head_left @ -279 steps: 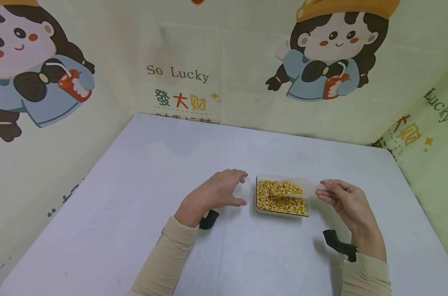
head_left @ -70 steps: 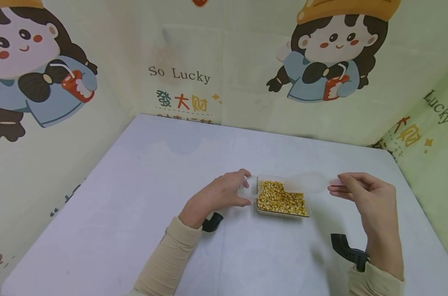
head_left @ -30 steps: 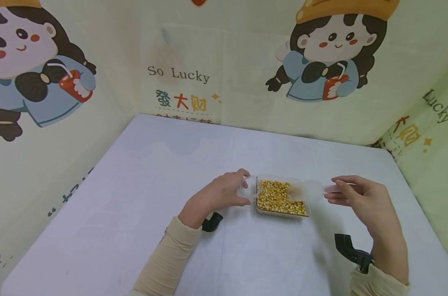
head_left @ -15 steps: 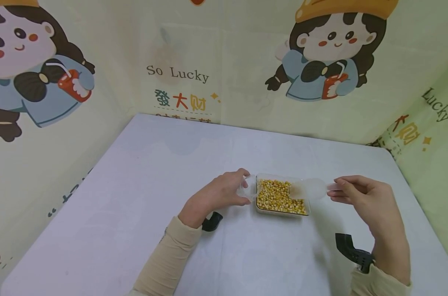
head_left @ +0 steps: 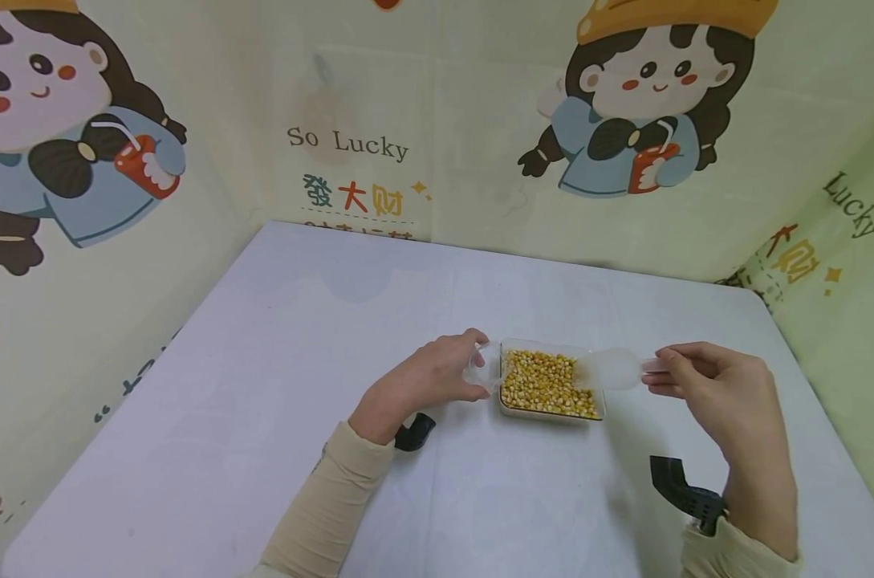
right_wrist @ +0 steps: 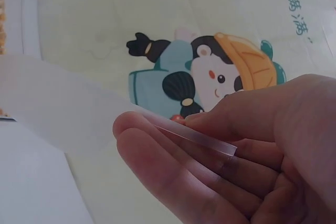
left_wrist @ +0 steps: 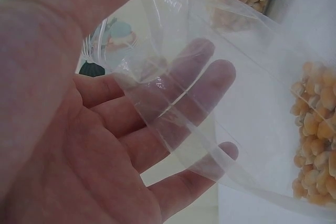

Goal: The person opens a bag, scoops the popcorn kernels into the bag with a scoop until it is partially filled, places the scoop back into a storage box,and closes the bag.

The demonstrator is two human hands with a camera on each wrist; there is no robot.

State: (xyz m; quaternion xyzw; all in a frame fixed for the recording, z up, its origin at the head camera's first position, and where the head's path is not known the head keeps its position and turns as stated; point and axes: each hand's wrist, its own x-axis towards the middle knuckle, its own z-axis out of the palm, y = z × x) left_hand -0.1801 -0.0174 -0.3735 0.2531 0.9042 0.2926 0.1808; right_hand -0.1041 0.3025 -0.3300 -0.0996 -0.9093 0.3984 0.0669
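Note:
In the head view, a clear rectangular box (head_left: 545, 385) full of yellow corn kernels stands on the table. My right hand (head_left: 718, 385) pinches the thin handle of a frosted plastic scoop (head_left: 613, 369). Its front end reaches over the right side of the kernels, and none show in its bowl. Close to the box's left end, my left hand (head_left: 437, 369) is curled around the mouth of a clear plastic bag (head_left: 489, 365). In the left wrist view, its fingers (left_wrist: 210, 77) show through the film; corn kernels (left_wrist: 315, 140) lie lower in the bag.
The box sits on a white tabletop (head_left: 335, 321). Printed cloth walls (head_left: 480, 120) close off the back and both sides. Each wrist carries a black camera mount (head_left: 685, 490).
The scoop, heaped with kernels 9.3 s ago, shows none now. Over the last second it has drawn slightly right, away from the bag. My left hand has stayed at the bag.

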